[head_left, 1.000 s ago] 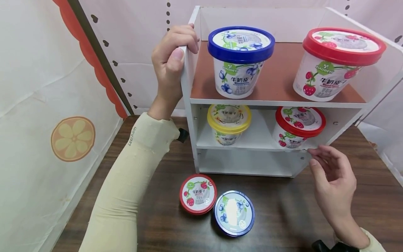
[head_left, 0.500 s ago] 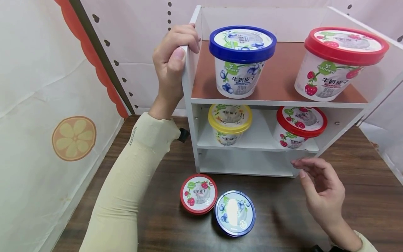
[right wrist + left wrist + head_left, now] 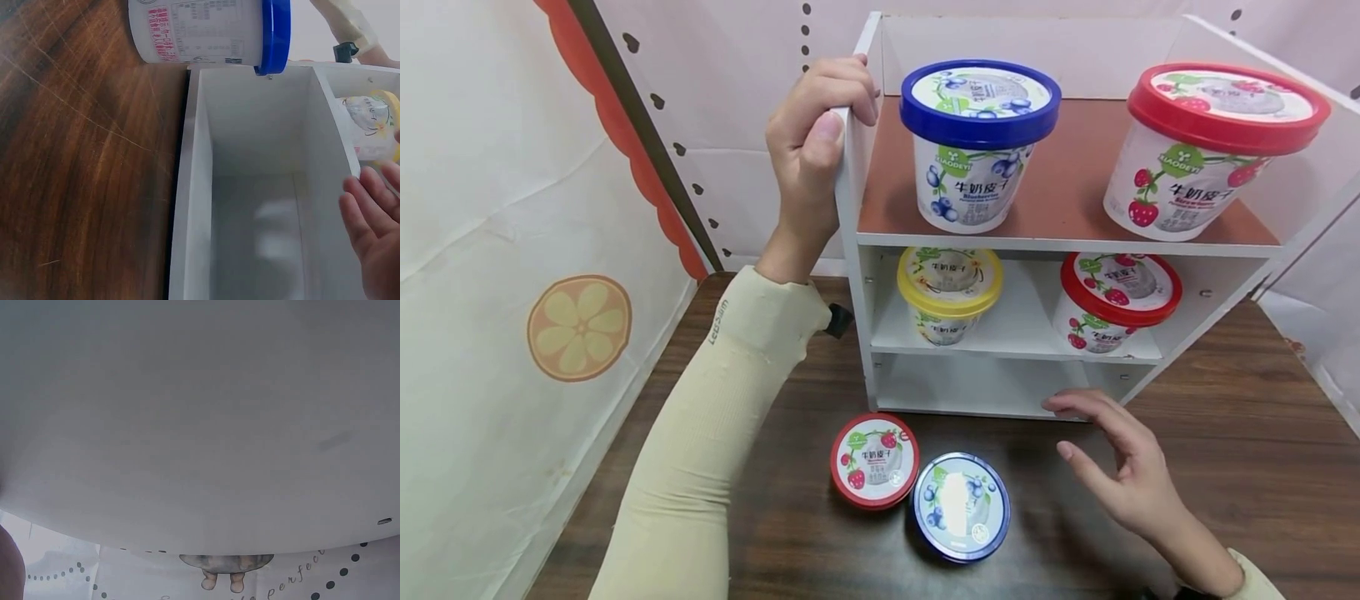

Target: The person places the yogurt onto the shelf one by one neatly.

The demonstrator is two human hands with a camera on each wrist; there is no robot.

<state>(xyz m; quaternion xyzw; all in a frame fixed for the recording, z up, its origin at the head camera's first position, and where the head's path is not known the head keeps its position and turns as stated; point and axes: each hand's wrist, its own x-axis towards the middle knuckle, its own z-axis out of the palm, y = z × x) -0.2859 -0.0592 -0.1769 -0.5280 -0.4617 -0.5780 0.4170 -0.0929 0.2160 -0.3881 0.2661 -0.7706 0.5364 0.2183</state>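
Observation:
My left hand (image 3: pixel 820 150) grips the upper left edge of a white shelf unit (image 3: pixel 853 275); its side panel (image 3: pixel 200 425) fills most of the left wrist view. Fingers loosely bent and thumb apart, my right hand (image 3: pixel 1123 475) holds nothing. It hovers before the bottom compartment (image 3: pixel 256 206), right of a blue-lidded blueberry tub (image 3: pixel 961 507) on the table. A red-lidded strawberry tub (image 3: pixel 875 461) stands beside that one. On the middle shelf are a yellow-lidded tub (image 3: pixel 950 283) and another red-lidded tub (image 3: pixel 1120 292).
Up on the brown top board stand a large blue-lidded tub (image 3: pixel 981 150) and a large red-lidded tub (image 3: pixel 1217 150). Dark wooden table (image 3: pixel 790 533) lies beneath the unit. A white printed cloth (image 3: pixel 475 250) hangs at the left.
My right hand has moved left and down from the unit's right side toward the blue-lidded tub on the table, its thumb and fingers spreading apart. The left hand keeps its grip.

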